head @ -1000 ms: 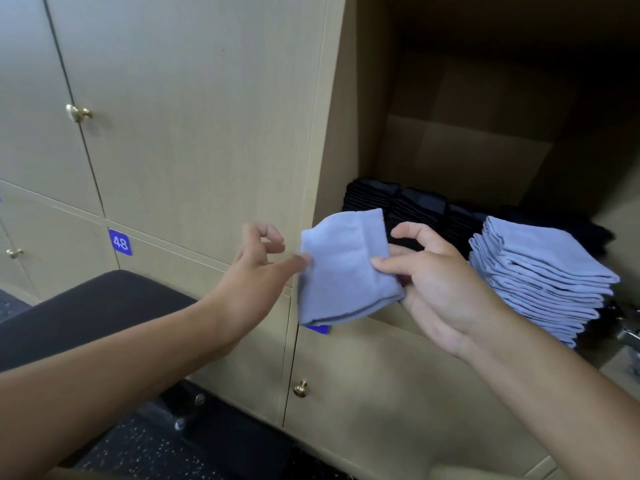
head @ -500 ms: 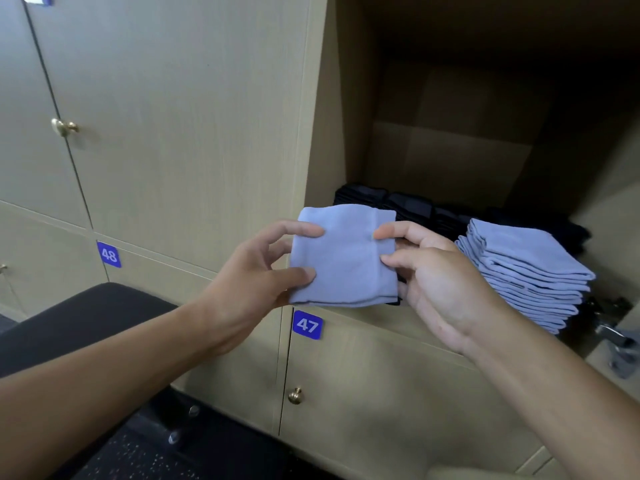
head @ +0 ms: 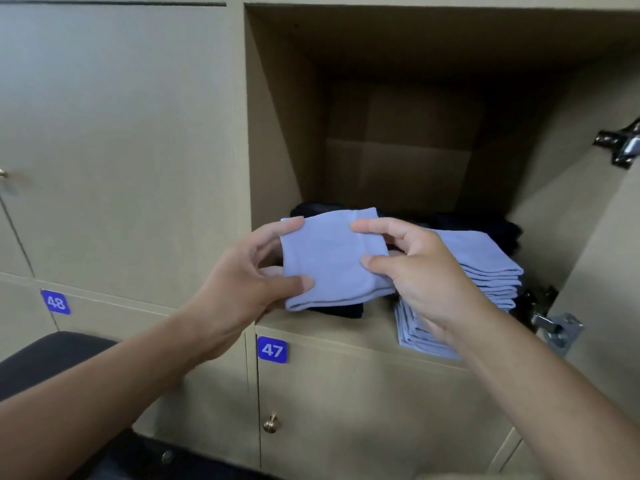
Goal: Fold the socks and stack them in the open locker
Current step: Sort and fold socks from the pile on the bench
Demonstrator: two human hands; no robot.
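Observation:
A folded light blue sock (head: 332, 261) hangs at the mouth of the open locker (head: 398, 157), held flat between both hands. My left hand (head: 249, 282) pinches its left edge between thumb and fingers. My right hand (head: 415, 268) pinches its right edge. To the right, a stack of folded light blue socks (head: 485, 271) rests on the locker floor, partly hidden by my right hand. Black folded socks (head: 341, 310) lie under the held sock and along the back (head: 485, 223).
Closed locker doors (head: 114, 143) fill the left. The door below carries a blue 47 label (head: 272, 349) and a brass knob (head: 270, 424); a 48 label (head: 55, 302) is further left. Metal hinges (head: 557, 327) sit on the locker's right side. A black seat (head: 45, 358) lies lower left.
Both hands took hold of the sock's two sides, levelled it and carried it up to the locker opening. The view tilted up, showing more of the locker's inside.

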